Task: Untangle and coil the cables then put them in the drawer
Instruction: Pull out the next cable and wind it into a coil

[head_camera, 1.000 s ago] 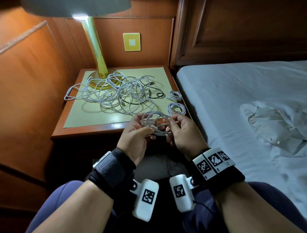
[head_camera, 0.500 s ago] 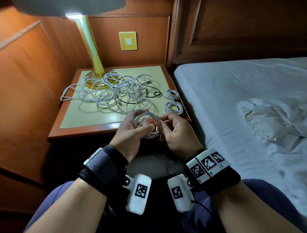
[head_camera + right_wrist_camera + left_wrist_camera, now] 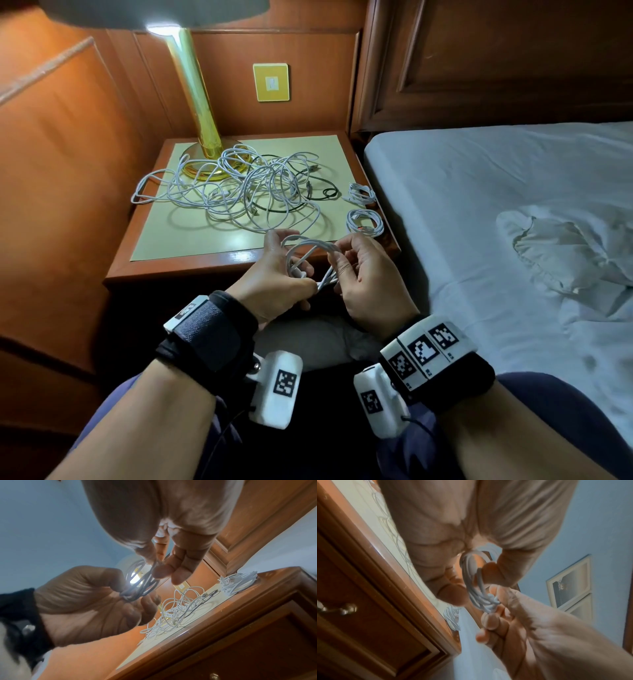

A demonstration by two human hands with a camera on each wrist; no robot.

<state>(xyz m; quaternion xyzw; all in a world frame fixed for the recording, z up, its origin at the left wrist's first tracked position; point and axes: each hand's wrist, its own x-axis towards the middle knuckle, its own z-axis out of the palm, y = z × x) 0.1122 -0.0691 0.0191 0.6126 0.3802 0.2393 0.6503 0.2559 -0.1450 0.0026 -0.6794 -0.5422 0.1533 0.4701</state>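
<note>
A small coil of white cable [image 3: 310,255] is held up between both hands, just in front of the nightstand's front edge. My left hand [image 3: 274,277] grips the bunched loops at the coil's lower side [image 3: 476,588]. The fingertips of my right hand [image 3: 359,274] pinch a strand on the coil's right side [image 3: 157,562]. A big tangle of white and dark cables [image 3: 239,188] lies on the nightstand top. Two coiled white cables [image 3: 361,193] [image 3: 364,222] sit at its right edge. The drawer front [image 3: 359,615] below is closed, with a metal handle [image 3: 339,609].
A brass lamp [image 3: 202,130] stands at the back of the nightstand [image 3: 178,270], its base partly under the tangle. A bed with a white sheet [image 3: 496,205] lies close on the right. Wooden wall panels close off the left and back.
Both hands have turned the coil between them, so it stands more upright with its loops bunched tighter. The cables on the nightstand lie as before.
</note>
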